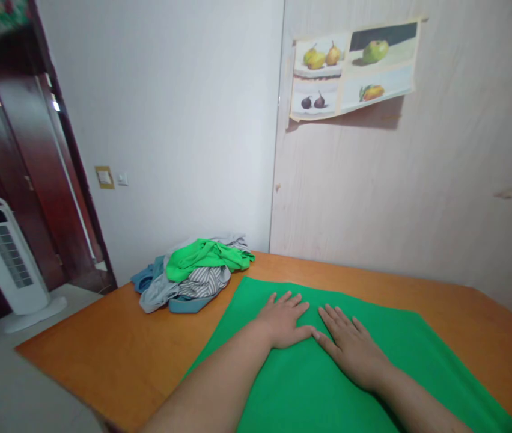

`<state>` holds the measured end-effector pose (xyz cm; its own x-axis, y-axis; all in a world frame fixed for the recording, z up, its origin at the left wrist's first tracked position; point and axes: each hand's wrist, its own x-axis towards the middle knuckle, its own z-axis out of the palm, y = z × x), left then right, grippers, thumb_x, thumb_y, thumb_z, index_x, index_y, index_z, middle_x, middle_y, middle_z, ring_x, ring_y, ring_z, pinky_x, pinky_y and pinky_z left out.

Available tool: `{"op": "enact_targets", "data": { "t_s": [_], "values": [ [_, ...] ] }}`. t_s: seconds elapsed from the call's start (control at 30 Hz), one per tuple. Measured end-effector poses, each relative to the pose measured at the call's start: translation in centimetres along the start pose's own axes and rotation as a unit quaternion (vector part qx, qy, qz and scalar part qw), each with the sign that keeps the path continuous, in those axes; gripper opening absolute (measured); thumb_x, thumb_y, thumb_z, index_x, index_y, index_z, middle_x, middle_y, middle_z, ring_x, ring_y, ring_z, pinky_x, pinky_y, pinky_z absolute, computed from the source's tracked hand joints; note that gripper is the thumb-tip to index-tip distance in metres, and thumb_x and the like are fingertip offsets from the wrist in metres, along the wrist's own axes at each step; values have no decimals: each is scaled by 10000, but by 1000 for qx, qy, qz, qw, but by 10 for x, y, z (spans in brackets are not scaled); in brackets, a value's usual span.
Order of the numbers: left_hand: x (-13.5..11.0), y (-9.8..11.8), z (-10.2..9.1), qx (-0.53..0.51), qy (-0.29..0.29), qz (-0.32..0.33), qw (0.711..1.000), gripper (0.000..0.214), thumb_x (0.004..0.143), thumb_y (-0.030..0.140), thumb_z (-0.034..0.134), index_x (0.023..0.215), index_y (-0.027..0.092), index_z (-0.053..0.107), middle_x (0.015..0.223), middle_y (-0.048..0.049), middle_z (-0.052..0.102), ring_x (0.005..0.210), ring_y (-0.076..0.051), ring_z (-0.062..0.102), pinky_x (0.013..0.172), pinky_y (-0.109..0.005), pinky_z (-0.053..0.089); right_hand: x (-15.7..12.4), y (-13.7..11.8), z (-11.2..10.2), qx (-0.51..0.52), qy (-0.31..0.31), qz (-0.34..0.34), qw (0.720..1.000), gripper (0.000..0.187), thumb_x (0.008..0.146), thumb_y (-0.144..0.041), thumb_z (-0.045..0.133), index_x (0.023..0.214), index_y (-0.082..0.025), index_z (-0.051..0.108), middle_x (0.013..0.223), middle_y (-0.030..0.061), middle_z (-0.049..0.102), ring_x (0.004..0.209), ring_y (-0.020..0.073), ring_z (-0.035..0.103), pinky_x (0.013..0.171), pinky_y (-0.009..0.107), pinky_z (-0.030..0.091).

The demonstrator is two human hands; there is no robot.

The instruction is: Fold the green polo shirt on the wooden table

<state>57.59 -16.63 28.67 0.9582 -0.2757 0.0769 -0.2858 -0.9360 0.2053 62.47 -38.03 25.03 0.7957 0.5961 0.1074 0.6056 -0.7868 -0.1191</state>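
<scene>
A green cloth [292,385] lies spread on the orange-brown wooden table, its near part running out of the bottom of the view. My left hand [283,322] rests flat on it, palm down with the fingers spread. Beside it, my right hand [350,346] also lies palm down on the cloth, fingers stretched out. The two thumbs meet or nearly meet between the hands. Neither hand grips anything. Whether the cloth is one layer or folded, I cannot tell.
A heap of crumpled clothes [202,270], bright green, grey, striped and blue, sits at the table's [103,349] back left. Behind the table stands a wall with fruit pictures [355,72]. A white tower fan or heater [10,264] stands on the floor at left, near dark red doors [35,150].
</scene>
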Motion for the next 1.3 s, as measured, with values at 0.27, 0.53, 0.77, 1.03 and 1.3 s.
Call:
{"op": "enact_targets", "data": {
  "t_s": [0.27,0.53,0.77,1.03,1.3],
  "values": [
    [-14,7,3,9,18,-70,997,796,904,735,193,1497,232,360,1584,-100,284,1458,-323,218,1158,-558,182,2,3,5,-18,13,-5,1000,804,909,-722,181,1537,-227,268,1598,45,216,1474,276,153,1181,528,159],
    [-83,-10,-11,4,2,-132,991,863,886,775,145,1535,223,284,1612,-101,173,1487,-311,92,1176,-547,96,5,2,2,-6,-9,5,1000,872,874,-779,163,1546,-228,236,1604,49,208,1480,273,125,1183,531,136],
    [-130,-24,-16,18,37,-172,984,876,889,775,191,1523,182,313,1606,-131,182,1478,-309,145,1187,-467,141,3,-1,-4,3,-23,7,1000,887,874,-785,133,1549,-216,214,1612,44,174,1483,265,109,1188,516,120],
    [-129,-24,-11,34,70,-180,981,876,882,784,205,1493,180,378,1577,-153,276,1464,-320,202,1179,-483,166,2,-6,-12,2,-32,11,999,878,881,-775,139,1550,-211,216,1613,54,181,1482,263,117,1184,514,117],
    [-126,-26,-10,36,76,-177,980,881,876,788,213,1491,179,380,1577,-143,282,1462,-319,210,1178,-473,152,-5,-15,-22,-12,-16,27,999,753,946,-662,188,1523,-197,316,1605,95,219,1476,275,151,1167,502,160]
  ]
}}
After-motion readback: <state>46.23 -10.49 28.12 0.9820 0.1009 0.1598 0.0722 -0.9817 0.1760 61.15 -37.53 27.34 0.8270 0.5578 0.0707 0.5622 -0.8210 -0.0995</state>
